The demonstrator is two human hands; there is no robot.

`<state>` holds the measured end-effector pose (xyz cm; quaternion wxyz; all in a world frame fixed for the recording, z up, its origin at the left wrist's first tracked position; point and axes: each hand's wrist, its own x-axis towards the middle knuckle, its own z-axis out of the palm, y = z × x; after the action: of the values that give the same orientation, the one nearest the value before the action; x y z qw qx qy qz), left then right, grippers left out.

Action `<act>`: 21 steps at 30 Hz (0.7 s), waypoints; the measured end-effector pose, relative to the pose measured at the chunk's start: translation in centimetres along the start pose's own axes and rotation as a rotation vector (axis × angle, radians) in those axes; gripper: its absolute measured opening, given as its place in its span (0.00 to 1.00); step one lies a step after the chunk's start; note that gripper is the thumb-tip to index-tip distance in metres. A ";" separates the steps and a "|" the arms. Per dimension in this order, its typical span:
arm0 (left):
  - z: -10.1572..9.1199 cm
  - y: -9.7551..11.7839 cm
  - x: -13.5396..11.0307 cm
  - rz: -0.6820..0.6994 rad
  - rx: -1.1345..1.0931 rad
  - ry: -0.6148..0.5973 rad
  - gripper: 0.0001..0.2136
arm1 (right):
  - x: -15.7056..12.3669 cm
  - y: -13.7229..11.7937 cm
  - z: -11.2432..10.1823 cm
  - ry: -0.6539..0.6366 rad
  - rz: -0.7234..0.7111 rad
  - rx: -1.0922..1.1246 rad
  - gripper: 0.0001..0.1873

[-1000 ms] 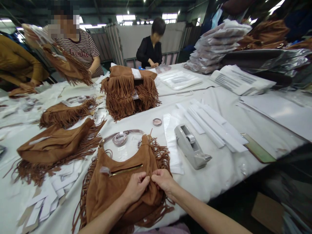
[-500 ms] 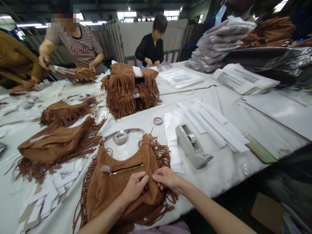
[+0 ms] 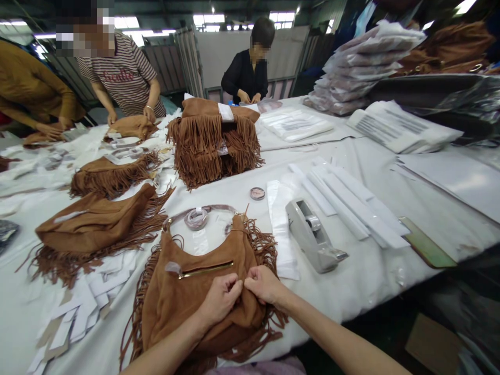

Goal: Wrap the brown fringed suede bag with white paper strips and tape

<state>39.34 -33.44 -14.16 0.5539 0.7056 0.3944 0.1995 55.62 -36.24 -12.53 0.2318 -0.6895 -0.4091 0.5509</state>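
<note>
Here, a white-covered counter [image 3: 351,291] runs well back into the room, its cloth creased. The brown fringed bag [image 3: 172,299] lies flat at the near edge, zip facing up. The left hand [image 3: 222,298] and right hand [image 3: 266,286] are close together, each with thumb and fingers pinched on the suede right of the zip. To the right sit a grey tape dispenser [image 3: 314,239] and white strips [image 3: 347,203]; paper scraps [image 3: 84,302] litter the left. Farther off, a stack of fringed bags [image 3: 214,143] rises near the middle, wrapped parcels [image 3: 359,67] pile up at right, and three co-workers [image 3: 248,78] bend over the far side, before grey panels [image 3: 213,54] and bright windows [image 3: 209,20].
</note>
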 end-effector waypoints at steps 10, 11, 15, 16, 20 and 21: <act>-0.2 -0.2 0.0 0.200 0.647 -0.238 0.14 | -2.3 -0.7 -1.8 0.337 -0.130 -0.309 0.08; -0.1 -0.4 0.1 0.183 0.735 -0.254 0.14 | -2.2 -0.7 -1.7 0.330 -0.136 -0.304 0.08; 0.2 -1.0 0.2 0.153 0.910 -0.285 0.15 | -1.7 0.0 -2.5 0.183 -0.044 -0.150 0.06; 0.3 -1.1 0.2 0.153 0.916 -0.284 0.15 | -1.6 0.4 -2.9 0.141 -0.009 -0.118 0.07; 0.0 -1.2 0.2 0.174 0.836 -0.268 0.16 | -1.7 1.3 -4.1 -0.003 0.079 -0.009 0.14; -0.1 -1.1 0.2 0.180 0.790 -0.263 0.15 | -1.7 1.3 -4.1 -0.039 0.085 0.012 0.15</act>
<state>39.00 -33.13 -15.24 0.2670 0.9146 0.3036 -0.0111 59.79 -37.86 -11.44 0.2040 -0.6940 -0.3805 0.5762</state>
